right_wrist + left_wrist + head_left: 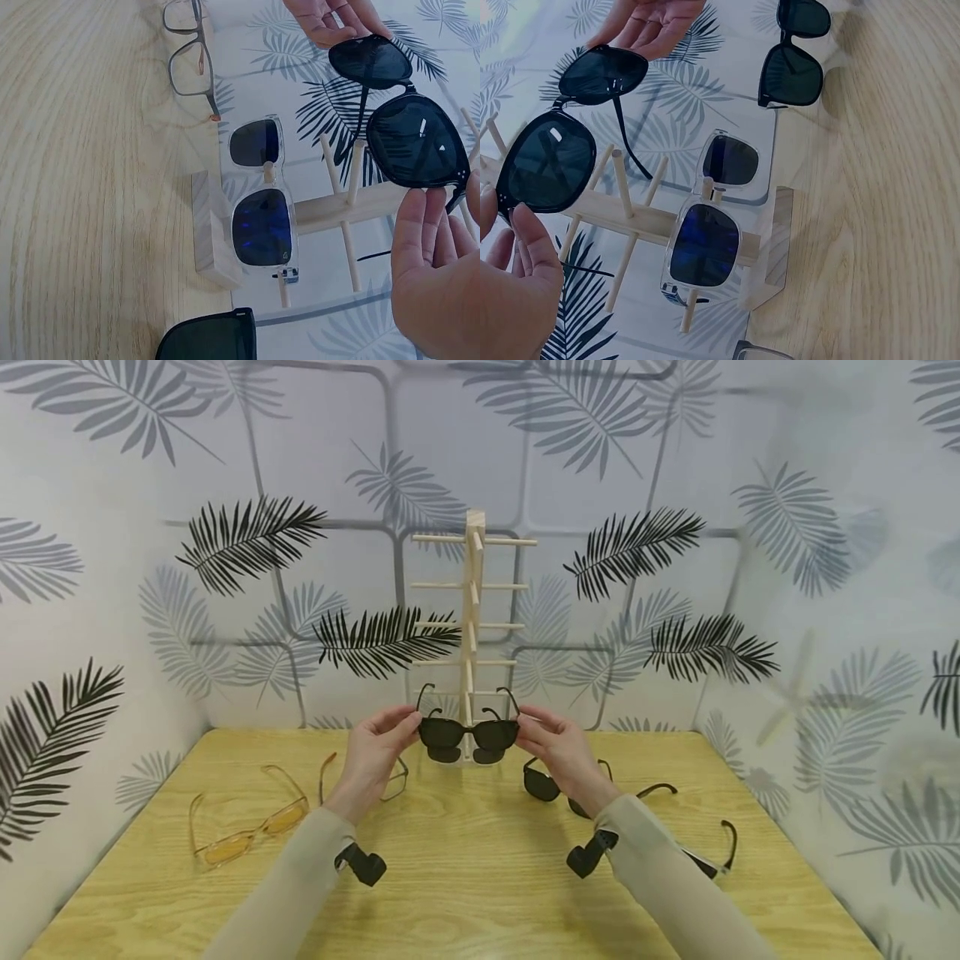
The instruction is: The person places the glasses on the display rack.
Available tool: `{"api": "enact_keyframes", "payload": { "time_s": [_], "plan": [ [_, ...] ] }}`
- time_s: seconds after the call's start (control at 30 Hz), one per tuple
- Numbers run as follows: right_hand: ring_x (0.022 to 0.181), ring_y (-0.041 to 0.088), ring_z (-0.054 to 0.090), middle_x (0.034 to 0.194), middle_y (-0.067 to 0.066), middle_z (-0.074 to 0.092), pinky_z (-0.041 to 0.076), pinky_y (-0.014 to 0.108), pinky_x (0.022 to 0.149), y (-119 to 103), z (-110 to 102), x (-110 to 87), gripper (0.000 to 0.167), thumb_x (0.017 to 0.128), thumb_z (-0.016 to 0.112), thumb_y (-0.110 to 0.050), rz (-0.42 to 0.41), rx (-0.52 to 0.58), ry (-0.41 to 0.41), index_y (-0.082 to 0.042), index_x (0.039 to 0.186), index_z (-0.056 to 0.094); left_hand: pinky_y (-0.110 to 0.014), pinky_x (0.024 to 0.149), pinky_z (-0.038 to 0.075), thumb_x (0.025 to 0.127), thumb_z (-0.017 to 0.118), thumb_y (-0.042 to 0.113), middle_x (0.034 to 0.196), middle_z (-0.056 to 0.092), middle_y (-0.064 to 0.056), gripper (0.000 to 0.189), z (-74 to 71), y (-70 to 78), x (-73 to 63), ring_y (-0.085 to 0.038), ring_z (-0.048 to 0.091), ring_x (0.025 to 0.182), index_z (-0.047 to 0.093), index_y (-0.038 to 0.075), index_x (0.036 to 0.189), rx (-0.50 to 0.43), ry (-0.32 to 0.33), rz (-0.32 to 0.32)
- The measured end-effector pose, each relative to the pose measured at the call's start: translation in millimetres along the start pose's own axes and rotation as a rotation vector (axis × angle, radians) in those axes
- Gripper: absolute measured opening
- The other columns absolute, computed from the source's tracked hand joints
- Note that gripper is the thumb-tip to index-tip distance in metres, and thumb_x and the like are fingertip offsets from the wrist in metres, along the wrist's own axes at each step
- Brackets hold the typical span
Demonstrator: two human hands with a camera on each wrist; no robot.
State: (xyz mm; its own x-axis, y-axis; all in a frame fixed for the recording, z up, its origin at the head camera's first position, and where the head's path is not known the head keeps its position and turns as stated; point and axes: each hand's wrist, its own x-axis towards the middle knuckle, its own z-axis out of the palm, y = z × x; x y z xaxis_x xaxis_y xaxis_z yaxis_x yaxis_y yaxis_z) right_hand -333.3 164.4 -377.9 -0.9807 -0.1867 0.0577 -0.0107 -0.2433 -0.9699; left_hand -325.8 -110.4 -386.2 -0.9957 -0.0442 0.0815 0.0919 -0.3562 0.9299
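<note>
Black sunglasses (468, 733) are held up level between both hands, in front of a wooden glasses stand (474, 556). My left hand (382, 743) pinches one hinge corner of the frame, and my right hand (558, 747) pinches the opposite corner. Their temples point toward the stand. On the lowest pegs, just beneath, sits a clear-framed pair of sunglasses (705, 244) with dark blue lenses. The left wrist view shows the left thumb and fingers around the corner of the black frame, with the stand's pegs (621, 184) behind the lenses.
Orange-tinted glasses (255, 835) lie on the wooden table (450, 893) at left, with thin-framed glasses (395, 781) partly behind the left arm. Black sunglasses (542, 783) lie under the right hand; another dark pair (708, 862) is partly behind the right sleeve. A leaf-patterned backdrop (600, 443) stands behind.
</note>
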Motion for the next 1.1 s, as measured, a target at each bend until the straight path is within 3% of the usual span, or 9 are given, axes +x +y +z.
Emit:
{"api": "enact_keyframes", "payload": {
  "time_s": [0.27, 0.5, 0.77, 1.1],
  "plan": [
    [0.091, 0.009, 0.068, 0.102, -0.003, 0.069, 0.056, 0.024, 0.088, 1.5, -2.1, 8.5, 0.046, 0.099, 0.058, -0.01, -0.02, 0.024, 0.0, 0.002, 0.142, 0.047, -0.022, 0.071, 0.056, 0.089, 0.073, 0.013, 0.093, 0.07, 0.006, 0.034, 1.4, -5.6, 9.4, -0.008, 0.063, 0.081, 0.065, 0.0, 0.119, -0.041, 0.028, 0.021],
    [0.091, 0.008, 0.068, 0.102, -0.003, 0.068, 0.055, 0.026, 0.092, 0.3, -1.3, 14.7, 0.045, 0.099, 0.058, -0.01, -0.048, 0.008, -0.004, 0.002, 0.141, 0.048, -0.023, 0.075, 0.055, 0.09, 0.073, 0.017, 0.097, 0.069, 0.008, 0.048, 1.9, -5.9, 16.1, -0.007, 0.062, 0.086, 0.058, -0.001, 0.132, 0.003, 0.035, -0.023],
    [0.092, 0.01, 0.069, 0.103, 0.0, 0.07, 0.053, 0.033, 0.097, 2.0, -3.6, 22.6, 0.047, 0.098, 0.06, -0.009, -0.045, 0.008, -0.013, 0.006, 0.141, 0.047, -0.021, 0.072, 0.054, 0.091, 0.071, 0.015, 0.096, 0.068, 0.008, 0.043, 0.8, -6.3, 22.6, -0.007, 0.063, 0.083, 0.06, 0.001, 0.13, 0.023, 0.03, -0.038],
    [0.089, 0.009, 0.068, 0.102, -0.001, 0.066, 0.051, 0.034, 0.1, 1.2, -1.6, 32.7, 0.046, 0.098, 0.06, -0.012, 0.011, -0.037, 0.043, 0.002, 0.14, 0.05, -0.021, 0.07, 0.054, 0.092, 0.07, 0.016, 0.096, 0.068, 0.008, 0.044, 1.6, -5.9, 31.2, -0.007, 0.063, 0.083, 0.059, 0.0, 0.131, 0.052, 0.024, -0.021]
  ]
}}
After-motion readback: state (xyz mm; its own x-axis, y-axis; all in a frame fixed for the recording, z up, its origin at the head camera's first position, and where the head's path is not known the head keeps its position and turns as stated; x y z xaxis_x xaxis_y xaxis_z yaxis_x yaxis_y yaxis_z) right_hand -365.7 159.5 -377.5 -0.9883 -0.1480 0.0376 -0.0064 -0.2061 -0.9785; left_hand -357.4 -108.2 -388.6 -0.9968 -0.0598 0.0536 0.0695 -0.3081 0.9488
